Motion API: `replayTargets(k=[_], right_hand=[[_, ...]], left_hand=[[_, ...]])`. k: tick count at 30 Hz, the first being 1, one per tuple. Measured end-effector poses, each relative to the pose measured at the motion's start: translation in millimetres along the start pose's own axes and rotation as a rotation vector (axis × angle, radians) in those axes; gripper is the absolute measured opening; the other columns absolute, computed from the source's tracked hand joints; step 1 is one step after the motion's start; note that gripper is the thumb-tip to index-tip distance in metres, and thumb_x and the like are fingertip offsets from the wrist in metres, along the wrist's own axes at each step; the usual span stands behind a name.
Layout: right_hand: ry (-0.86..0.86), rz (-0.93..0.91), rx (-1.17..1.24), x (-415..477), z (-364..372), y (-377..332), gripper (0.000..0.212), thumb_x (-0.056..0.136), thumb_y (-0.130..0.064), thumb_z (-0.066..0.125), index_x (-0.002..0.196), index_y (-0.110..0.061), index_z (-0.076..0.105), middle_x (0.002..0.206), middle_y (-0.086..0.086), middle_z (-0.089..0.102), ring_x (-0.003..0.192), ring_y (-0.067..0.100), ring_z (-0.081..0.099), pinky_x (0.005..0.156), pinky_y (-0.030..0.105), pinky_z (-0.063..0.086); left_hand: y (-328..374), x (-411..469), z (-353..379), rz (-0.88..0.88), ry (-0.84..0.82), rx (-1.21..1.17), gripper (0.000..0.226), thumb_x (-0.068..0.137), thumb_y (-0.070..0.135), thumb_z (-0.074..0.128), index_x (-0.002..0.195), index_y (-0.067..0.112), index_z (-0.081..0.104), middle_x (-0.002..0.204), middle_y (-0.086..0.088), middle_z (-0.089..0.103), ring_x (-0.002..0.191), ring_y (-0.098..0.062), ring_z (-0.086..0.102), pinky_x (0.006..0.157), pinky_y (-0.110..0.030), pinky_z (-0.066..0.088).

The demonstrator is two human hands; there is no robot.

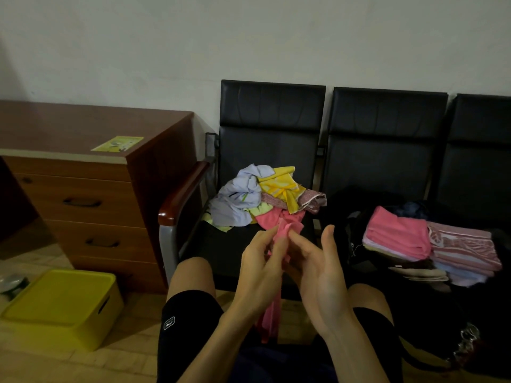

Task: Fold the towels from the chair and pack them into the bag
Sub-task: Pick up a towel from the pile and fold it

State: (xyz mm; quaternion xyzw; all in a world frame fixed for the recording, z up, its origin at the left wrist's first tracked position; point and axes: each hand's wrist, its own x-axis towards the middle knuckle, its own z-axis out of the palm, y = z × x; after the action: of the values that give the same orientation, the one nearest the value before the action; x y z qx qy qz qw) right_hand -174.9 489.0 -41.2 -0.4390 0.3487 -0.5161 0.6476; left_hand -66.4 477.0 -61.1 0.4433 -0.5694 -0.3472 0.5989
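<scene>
A pink towel (272, 313) hangs between my knees, its top end bunched between both hands. My left hand (260, 269) pinches the cloth near its upper edge, and my right hand (318, 269) holds the same edge with its fingertips, thumb pointing up. Behind them, a loose pile of towels (260, 199), pale blue, yellow and pink, lies on the seat of the left black chair (272, 109). On the middle seat a black bag (348, 225) holds stacks of folded towels (431, 241), pink and striped on top.
A brown desk with drawers (83, 189) stands to the left of the chairs. A yellow lidded box (62, 305) sits on the floor at the lower left. The chair's wooden armrest (182, 189) juts out beside the pile. A third black seat (481, 150) is at the right edge.
</scene>
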Motion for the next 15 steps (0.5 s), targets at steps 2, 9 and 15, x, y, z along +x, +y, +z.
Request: replayTargets(k=[2, 9, 15], right_hand=[[0.008, -0.008, -0.013, 0, 0, 0, 0.072, 0.09, -0.064, 0.029, 0.127, -0.013, 0.063, 0.122, 0.002, 0.07, 0.114, 0.014, 0.065, 0.095, 0.033, 0.049], [0.152, -0.065, -0.223, 19, -31, 18, 0.018, 0.094, -0.014, 0.062, 0.112, -0.02, 0.064, 0.101, 0.007, 0.074, 0.09, 0.023, 0.072, 0.075, 0.037, 0.058], [-0.168, 0.198, -0.853, 51, -76, 17, 0.02, 0.096, -0.03, 0.062, 0.089, -0.011, 0.067, 0.064, -0.001, 0.06, 0.058, 0.01, 0.059, 0.054, 0.021, 0.046]], left_hand=[[2, 3, -1, -0.023, 0.049, -0.018, 0.031, 0.103, 0.018, 0.05, 0.108, 0.037, 0.073, 0.093, -0.004, 0.072, 0.087, -0.024, 0.07, 0.077, -0.046, 0.058], [3, 15, -14, -0.062, -0.063, 0.049, 0.035, 0.1, 0.002, 0.045, 0.093, 0.02, 0.075, 0.093, 0.004, 0.075, 0.09, -0.01, 0.07, 0.078, -0.023, 0.054], [5, 44, -27, 0.007, -0.15, 0.153, 0.033, 0.101, 0.005, 0.047, 0.09, 0.023, 0.073, 0.09, 0.008, 0.074, 0.091, -0.005, 0.067, 0.084, -0.019, 0.05]])
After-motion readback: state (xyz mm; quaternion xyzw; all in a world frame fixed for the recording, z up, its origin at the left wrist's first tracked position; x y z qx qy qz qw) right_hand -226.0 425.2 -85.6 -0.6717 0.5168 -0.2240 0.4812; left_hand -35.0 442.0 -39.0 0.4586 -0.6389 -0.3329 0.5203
